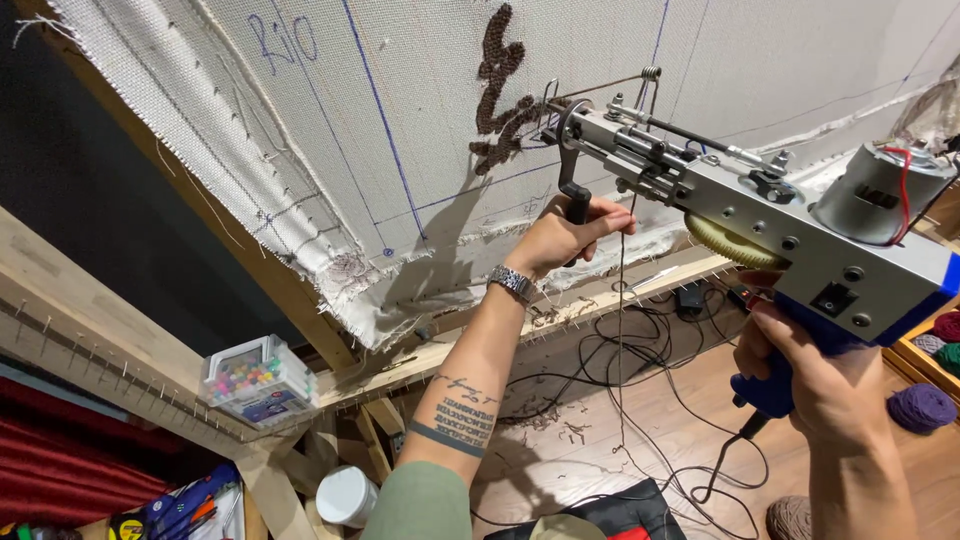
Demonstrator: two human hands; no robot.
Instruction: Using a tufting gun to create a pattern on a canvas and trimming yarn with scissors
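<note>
- The left hand (560, 235) has its fingers wrapped tight round the black front handle (574, 195) of the tufting gun (760, 215); it props the nose so the needle meets the stretched cloth (420, 110) squarely
- The right hand (815, 375), fingers closed on the blue rear grip (770, 390), carries the gun's weight from below
- Just past the left fingers, brown tufted loops (497, 85) sit in the cloth; yarn (622, 330) hangs slack beneath them
- Below, cables (640, 350) trail over the floor (620, 440)
</note>
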